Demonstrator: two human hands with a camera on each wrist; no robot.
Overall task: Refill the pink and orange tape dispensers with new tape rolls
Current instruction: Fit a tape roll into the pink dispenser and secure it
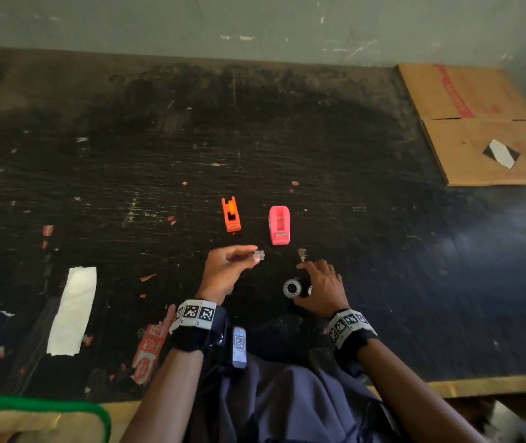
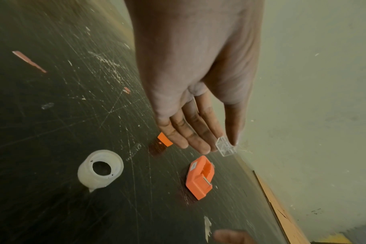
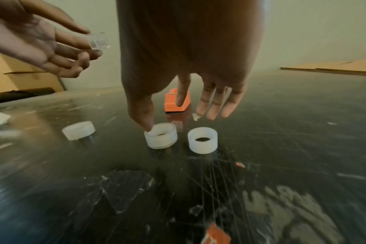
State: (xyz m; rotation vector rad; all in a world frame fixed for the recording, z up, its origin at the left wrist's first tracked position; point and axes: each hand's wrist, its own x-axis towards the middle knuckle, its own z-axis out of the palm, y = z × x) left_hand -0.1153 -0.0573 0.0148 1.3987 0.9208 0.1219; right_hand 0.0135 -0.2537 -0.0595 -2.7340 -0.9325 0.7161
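Refill under way: left hand (image 1: 223, 270) pinches a clear plastic spool core (image 1: 258, 255) in the air just short of the pink dispenser (image 1: 279, 224); the orange dispenser (image 1: 231, 214) sits beside it. Right hand (image 1: 322, 289), fingers spread, thumb on a tape roll (image 3: 160, 138), second roll (image 3: 202, 142) alongside. Risk, prob.: light fingertip pinch lets the slick core drop, or the thumb nudges the roll away.

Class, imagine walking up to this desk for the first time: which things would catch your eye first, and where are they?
Two bright tape dispensers stand side by side mid-table: the orange dispenser on the left, the pink dispenser on the right. Nearer the person, the left hand pinches a small clear plastic piece, while the right hand reaches over translucent tape rolls.
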